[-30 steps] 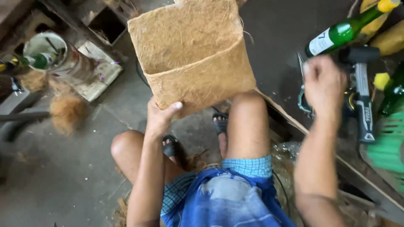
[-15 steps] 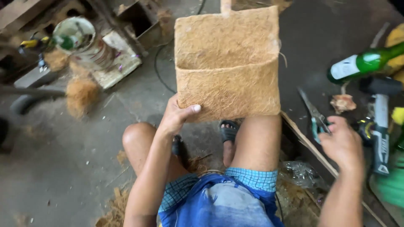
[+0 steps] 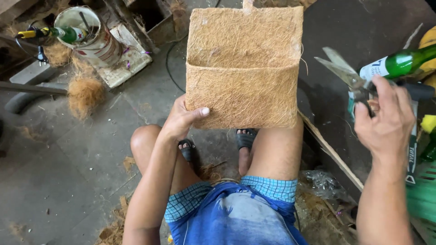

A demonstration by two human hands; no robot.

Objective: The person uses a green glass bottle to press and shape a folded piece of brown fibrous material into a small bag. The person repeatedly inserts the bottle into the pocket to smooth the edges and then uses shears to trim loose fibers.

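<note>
My left hand (image 3: 181,120) grips the lower left corner of a square brown coconut-fibre mat (image 3: 244,63), folded up at the bottom into a pocket; it rests upright on my right knee. To the right, my right hand (image 3: 386,120) is lifted above a dark board and holds a pair of scissors (image 3: 343,72) with green handles, the blades apart and pointing up and left, a little right of the mat's edge.
A green glass bottle (image 3: 399,63) lies just behind the right hand. At the upper left stand a tin can (image 3: 93,38) with another green bottle (image 3: 68,34) across it and a clump of loose fibre (image 3: 84,93). A wooden strip (image 3: 331,152) edges the dark board.
My right hand has picked the scissors up off the board and raised them toward the mat. The left hand keeps its hold on the mat, which now stands straighter.
</note>
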